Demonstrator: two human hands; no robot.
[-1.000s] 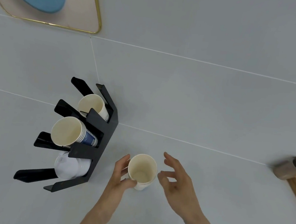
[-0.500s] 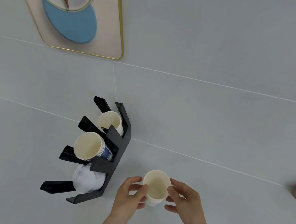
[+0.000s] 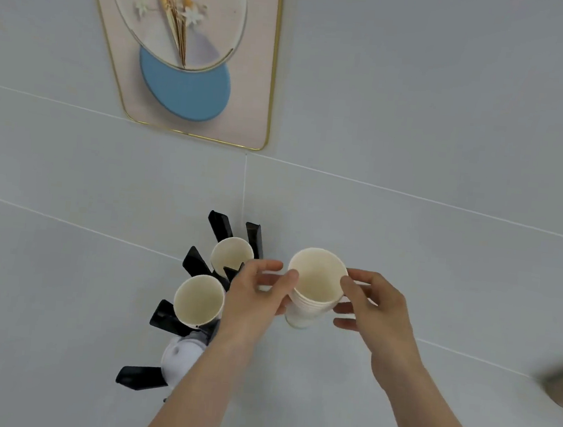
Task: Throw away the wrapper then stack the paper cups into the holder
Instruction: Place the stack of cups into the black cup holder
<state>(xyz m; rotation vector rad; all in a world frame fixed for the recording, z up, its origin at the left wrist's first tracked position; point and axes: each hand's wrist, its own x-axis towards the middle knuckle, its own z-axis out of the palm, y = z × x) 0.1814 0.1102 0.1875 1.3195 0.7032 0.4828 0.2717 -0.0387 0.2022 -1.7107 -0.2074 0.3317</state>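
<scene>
Both hands hold one nested stack of cups (image 3: 314, 287), mouth up toward the camera. The left hand (image 3: 254, 300) curls round the stack's left side, thumb tip on the rim and fingers (image 3: 269, 267) spread loosely behind it. The right hand (image 3: 375, 312) grips the right side, thumb on the rim, the other fingers (image 3: 345, 322) partly bent and pressing the wall lower down. Neither hand is clenched; both are half open around the stack.

The stack sits just right of the black holder (image 3: 196, 263), apart from it. In the holder, one cup (image 3: 231, 256) lies in the upper slot and a second stack (image 3: 199, 300) in the slot below, both with mouths facing the camera. Below those, a white lid-like piece (image 3: 180, 356) lies in the lowest slot. The left forearm covers the holder's right side.

Against half a second ago, the held stack is higher and nearer the camera, level with the holder's upper cup, where before it stood lower, beside the holder's base. The view has tilted up: a framed picture (image 3: 192, 50) above the holder shows far more of itself. A second ago only the left hand touched the stack; the right hovered open beside it.
</scene>
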